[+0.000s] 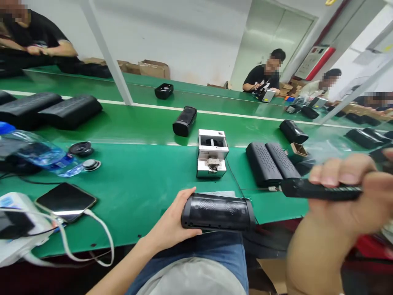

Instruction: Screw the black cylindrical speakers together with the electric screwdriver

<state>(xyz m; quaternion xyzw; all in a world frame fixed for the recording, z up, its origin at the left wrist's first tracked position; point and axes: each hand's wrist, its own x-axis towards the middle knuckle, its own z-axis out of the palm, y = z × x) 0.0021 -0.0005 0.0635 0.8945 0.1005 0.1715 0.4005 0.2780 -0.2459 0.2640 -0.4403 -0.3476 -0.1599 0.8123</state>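
My left hand (181, 219) is closed around the left end of a black speaker housing (218, 213) with a perforated front, lying sideways at the table edge above my lap. In my right hand (346, 192) is a black electric screwdriver (321, 190), held level with its thin bit pointing left, above and right of the housing and apart from it. Just beyond the housing stands a white and black screw feeder (211, 153). Two black textured shells (265, 164) lie side by side behind the screwdriver's tip.
On the left are a phone (66, 200) with a white cable, a water bottle (39, 149) on its side and black shells (70, 110). Another speaker housing (184, 121) sits on the green belt. Co-workers (264, 78) sit across the line.
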